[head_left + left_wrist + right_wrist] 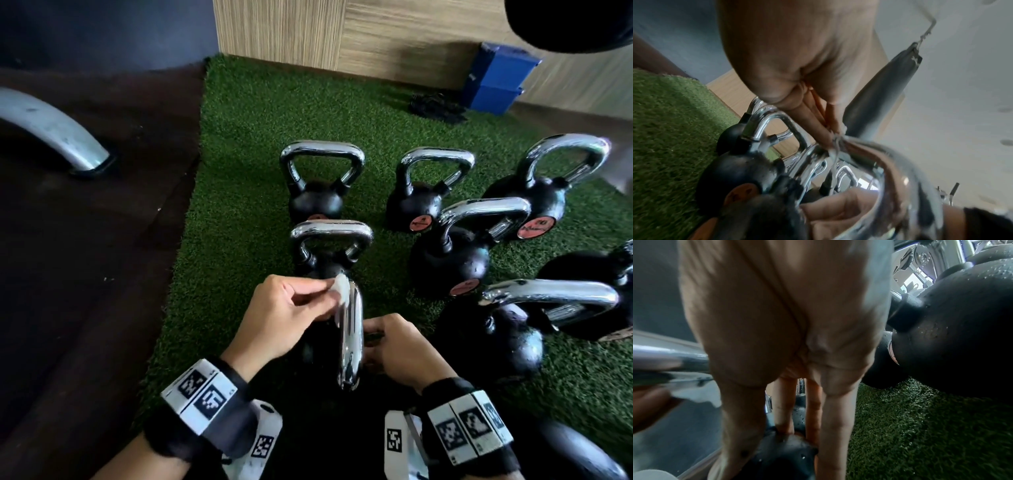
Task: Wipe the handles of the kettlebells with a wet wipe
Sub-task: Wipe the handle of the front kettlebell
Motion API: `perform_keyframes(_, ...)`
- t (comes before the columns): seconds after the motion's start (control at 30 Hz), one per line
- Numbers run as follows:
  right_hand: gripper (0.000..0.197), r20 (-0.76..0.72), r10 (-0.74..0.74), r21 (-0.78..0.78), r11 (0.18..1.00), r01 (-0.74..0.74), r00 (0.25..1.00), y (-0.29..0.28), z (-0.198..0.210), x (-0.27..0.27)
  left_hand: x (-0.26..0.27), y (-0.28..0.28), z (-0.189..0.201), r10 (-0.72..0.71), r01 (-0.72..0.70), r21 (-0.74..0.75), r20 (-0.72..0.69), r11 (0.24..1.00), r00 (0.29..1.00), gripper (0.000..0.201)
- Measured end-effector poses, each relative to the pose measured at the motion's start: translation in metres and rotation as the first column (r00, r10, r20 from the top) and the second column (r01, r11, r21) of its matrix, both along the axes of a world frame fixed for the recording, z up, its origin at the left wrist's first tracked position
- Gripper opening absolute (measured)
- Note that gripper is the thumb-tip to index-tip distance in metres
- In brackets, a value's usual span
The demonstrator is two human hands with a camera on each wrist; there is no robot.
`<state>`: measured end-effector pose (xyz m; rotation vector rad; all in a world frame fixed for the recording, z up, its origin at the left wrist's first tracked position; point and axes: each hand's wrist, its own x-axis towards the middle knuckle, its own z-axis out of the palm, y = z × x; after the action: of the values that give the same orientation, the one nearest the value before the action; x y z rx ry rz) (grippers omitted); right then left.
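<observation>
White wipe (337, 291) sits pinched in your left hand (284, 318) against the smooth chrome handle (351, 332); your right hand (397, 346) steadies the black kettlebell (781, 456), fingers extended.

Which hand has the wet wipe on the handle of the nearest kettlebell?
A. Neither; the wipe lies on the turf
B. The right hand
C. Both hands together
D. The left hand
D. The left hand pinches the white wipe against the chrome handle of the nearest kettlebell, while the right hand rests lower down, fingers on the black body, with no wipe in it.
</observation>
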<state>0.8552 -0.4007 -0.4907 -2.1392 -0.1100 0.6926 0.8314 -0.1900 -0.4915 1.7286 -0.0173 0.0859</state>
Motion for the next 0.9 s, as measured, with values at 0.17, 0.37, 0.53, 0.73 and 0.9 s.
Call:
perform_keyframes(0.17,0.024,0.07,0.083,-0.047,0.996,-0.08,0.994,0.002,0.007,-0.002,-0.011,0.012,0.012,-0.228,0.207,-0.161,-0.126,0.965,0.965,0.03)
perform_keyframes(0.37,0.027,0.114,0.106,-0.084,0.992,-0.097,0.988,0.002,0.007,-0.001,-0.022,0.008,0.015,-0.28,0.227,-0.232,-0.233,0.946,0.931,0.026)
perform_keyframes(0.53,0.028,0.123,0.116,-0.088,0.991,-0.106,0.986,0.004,0.01,-0.003,-0.032,0.016,0.015,-0.338,0.302,-0.171,-0.259,0.938,0.904,0.029)
perform_keyframes(0.73,0.037,0.103,0.101,-0.1,0.991,-0.091,0.99,0.003,0.012,-0.003,-0.046,0.016,0.016,-0.399,0.411,-0.016,-0.274,0.912,0.875,0.019)
perform_keyframes(0.9,0.034,0.144,0.118,-0.111,0.989,-0.103,0.982,0.004,0.01,-0.005,-0.059,0.012,0.008,-0.303,0.334,0.186,-0.175,0.924,0.937,0.019)
